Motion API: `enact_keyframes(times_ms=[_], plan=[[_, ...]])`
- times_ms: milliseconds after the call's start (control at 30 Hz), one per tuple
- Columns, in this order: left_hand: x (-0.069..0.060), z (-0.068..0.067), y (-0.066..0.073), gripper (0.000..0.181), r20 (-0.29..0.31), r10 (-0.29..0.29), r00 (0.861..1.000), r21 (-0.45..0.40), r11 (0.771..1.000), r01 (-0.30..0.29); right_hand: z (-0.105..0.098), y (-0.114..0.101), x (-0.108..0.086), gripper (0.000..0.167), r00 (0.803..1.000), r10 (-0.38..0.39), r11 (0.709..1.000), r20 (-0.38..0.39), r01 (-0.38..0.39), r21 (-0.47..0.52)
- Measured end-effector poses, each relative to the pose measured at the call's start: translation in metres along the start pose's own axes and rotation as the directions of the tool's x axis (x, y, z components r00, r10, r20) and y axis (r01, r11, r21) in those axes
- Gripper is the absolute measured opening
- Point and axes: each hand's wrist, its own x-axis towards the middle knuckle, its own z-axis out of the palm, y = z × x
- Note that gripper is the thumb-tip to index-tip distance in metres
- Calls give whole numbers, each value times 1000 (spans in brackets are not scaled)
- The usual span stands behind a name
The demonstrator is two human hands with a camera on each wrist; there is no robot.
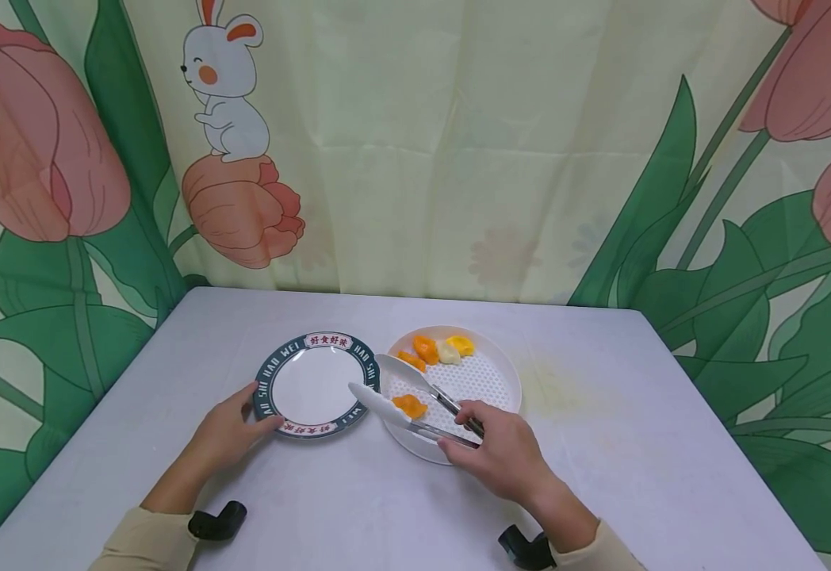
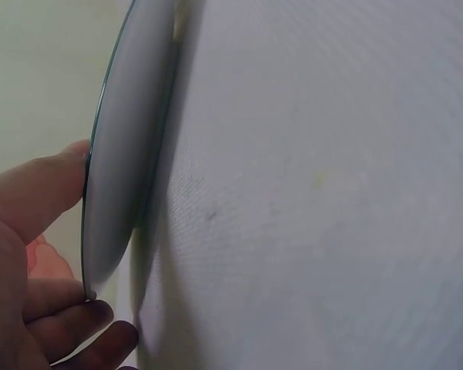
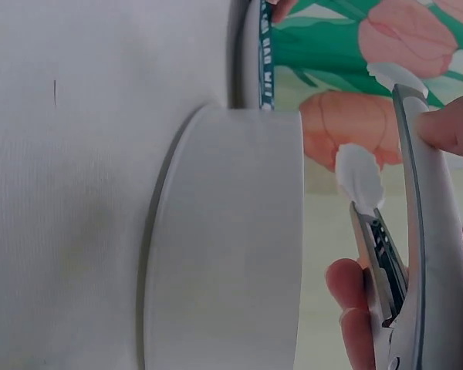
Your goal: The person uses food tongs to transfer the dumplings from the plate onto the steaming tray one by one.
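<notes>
My left hand (image 1: 228, 432) grips the near-left rim of a plate (image 1: 319, 377) with a dark teal patterned border and white middle. In the left wrist view, thumb and fingers meet the edge of that plate (image 2: 127, 139). My right hand (image 1: 504, 452) holds metal tongs (image 1: 451, 400) with pale tips, their arms spread apart. The tips reach left over the gap between the plate and a round white perforated tray (image 1: 483, 385). An orange dumpling (image 1: 410, 406) lies on the tray between the tong arms, apparently not pinched. Several orange, yellow and pale dumplings (image 1: 426, 349) sit toward the tray's back.
A white cloth covers the table (image 1: 622, 444), with a faint yellowish stain (image 1: 547, 388) right of the tray. Behind the table hangs a curtain (image 1: 423, 159) printed with tulips and a rabbit. The tray's tall side wall (image 3: 224, 247) shows in the right wrist view.
</notes>
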Motion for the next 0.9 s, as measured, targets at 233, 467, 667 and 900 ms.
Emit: enact_keyframes(times_ms=[233, 467, 667, 900], plan=[[1, -2, -1, 96, 11, -6, 1000, 0, 1000, 6, 6, -8, 0, 28, 999, -21, 998, 43, 19, 65], [-1, -8, -3, 92, -7, 23, 1000, 9, 1000, -23, 13, -13, 1, 35, 992, -20, 997, 127, 11, 73], [-4, -17, 4, 81, -64, 77, 995, -10, 997, -78, 18, -16, -1, 32, 989, -72, 997, 128, 69, 24], [-9, -23, 16, 71, -163, 113, 980, -17, 993, -117, 25, -18, -9, 34, 985, -151, 986, 80, 156, -65]])
